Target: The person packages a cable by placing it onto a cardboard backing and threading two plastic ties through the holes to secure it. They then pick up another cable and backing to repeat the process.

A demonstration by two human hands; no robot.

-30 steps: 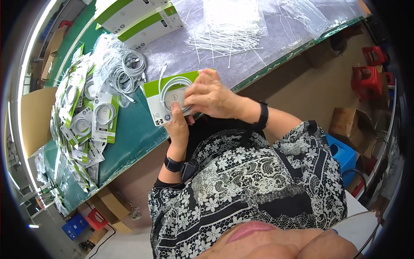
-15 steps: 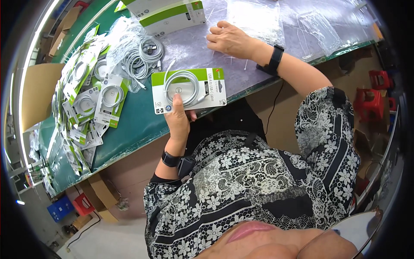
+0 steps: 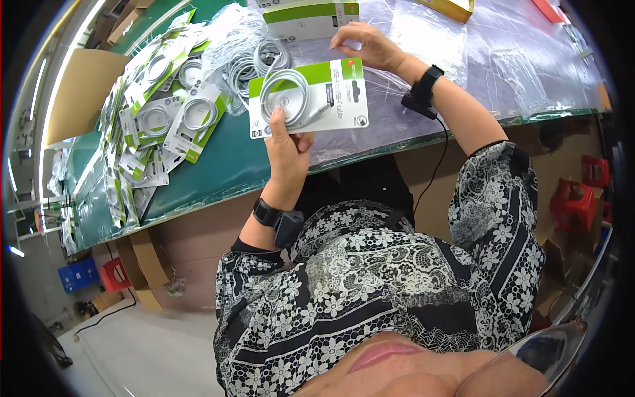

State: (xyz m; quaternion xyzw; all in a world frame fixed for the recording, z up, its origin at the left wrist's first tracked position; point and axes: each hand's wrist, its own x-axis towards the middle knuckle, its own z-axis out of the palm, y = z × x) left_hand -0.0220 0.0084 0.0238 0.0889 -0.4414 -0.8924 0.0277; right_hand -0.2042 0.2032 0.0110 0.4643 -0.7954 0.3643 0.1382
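My left hand [image 3: 286,155] grips a white and green cable card [image 3: 340,99] by its lower edge, thumb on the front. A coiled pale grey cable [image 3: 305,99] lies on the card under that thumb. Beyond the card, my right hand [image 3: 374,47] is raised with fingers curled and thumb and forefinger tips close together. Whatever it pinches, if anything, is too small to make out. Thin white strands [image 3: 390,81] lie on the table beside the right wrist. Several more coiled cables [image 3: 241,66] sit in clear plastic left of the card.
A pile of carded cables [image 3: 155,119] covers the left of the green table [image 3: 205,188]. White and green boxes [image 3: 311,23] stand at the back, near a yellow box [image 3: 453,8]. Clear plastic bags [image 3: 430,40] lie at the right. Red stools [image 3: 572,205] stand on the floor.
My right hand has lifted from the tabletop strands and turned, its fingers still curled. My left hand has raised the cable card slightly away from my body. The view has shifted.
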